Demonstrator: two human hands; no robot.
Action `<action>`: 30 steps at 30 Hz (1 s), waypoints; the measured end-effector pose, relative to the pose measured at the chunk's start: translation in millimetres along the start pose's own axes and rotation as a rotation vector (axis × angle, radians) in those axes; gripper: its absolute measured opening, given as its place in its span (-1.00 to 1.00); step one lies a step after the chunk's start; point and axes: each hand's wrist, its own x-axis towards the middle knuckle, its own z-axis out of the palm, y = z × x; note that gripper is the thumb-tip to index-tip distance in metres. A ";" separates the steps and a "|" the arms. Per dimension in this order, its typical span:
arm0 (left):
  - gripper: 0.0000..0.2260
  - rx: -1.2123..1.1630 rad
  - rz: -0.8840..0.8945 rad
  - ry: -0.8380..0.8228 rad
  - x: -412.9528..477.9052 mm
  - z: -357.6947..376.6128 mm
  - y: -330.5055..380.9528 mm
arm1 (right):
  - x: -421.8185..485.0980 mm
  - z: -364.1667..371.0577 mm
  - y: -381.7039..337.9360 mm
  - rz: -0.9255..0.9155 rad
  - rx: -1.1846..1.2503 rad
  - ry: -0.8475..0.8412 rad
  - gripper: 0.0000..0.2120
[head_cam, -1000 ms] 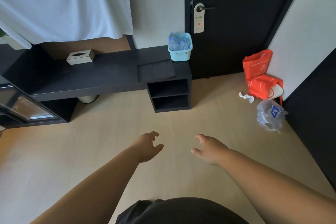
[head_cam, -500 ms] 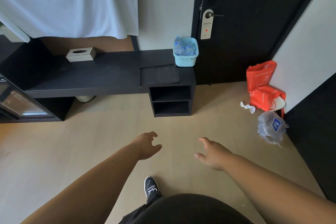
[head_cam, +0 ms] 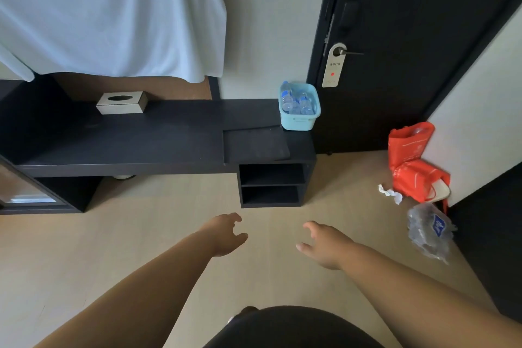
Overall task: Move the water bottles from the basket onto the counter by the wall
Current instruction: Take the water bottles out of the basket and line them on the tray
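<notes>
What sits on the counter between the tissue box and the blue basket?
Head view: nothing stands between tissue box and basket; just bare dark counter, with a flat dark mat before the basket.

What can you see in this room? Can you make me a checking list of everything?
Surface: long black counter by the wall, a dark mat on its right part.
Job's things: light blue basket at the counter's right end, water bottles inside; none out.
Clutter: tissue box on the counter; orange bags, crumpled paper and a clear plastic bag on the floor.
Grippers: left hand and right hand open, empty, over the floor.
Cables: nothing seen.
Surroundings: black door with a hanging sign; white cloth.
</notes>
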 end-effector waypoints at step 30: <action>-0.44 0.022 -0.145 -0.078 176.1 -65.6 35.7 | 200.6 -100.7 24.4 -0.054 -0.077 -0.133 -0.24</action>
